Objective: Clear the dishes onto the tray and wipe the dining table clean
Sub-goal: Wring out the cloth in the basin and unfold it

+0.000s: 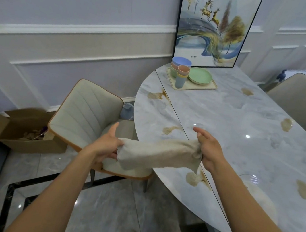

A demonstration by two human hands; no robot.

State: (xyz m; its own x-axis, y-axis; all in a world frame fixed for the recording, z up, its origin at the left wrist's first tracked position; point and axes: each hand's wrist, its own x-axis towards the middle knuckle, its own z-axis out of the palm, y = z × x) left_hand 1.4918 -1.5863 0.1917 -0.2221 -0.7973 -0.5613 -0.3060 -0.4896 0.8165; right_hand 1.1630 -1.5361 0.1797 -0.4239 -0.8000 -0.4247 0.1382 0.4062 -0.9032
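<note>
At the far end of the dining table (pixel 242 126), the dishes (pixel 187 72) already sit on the tray (pixel 205 87). Nearer me, brown stains (pixel 286 124) remain unwiped; my left hand (pixel 105 144) and right hand (pixel 209 151) each grip an end of the cloth (pixel 159 154) over the table's near edge.

Both hands (pixel 107 145) (pixel 209 151) stretch a cloth (pixel 157 154) beside the stained table (pixel 242 129).

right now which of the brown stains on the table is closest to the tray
The stain near the table's left edge, on the seam, sits nearest the tray. The others lie further toward the person, or off to the right like the small one.
</note>
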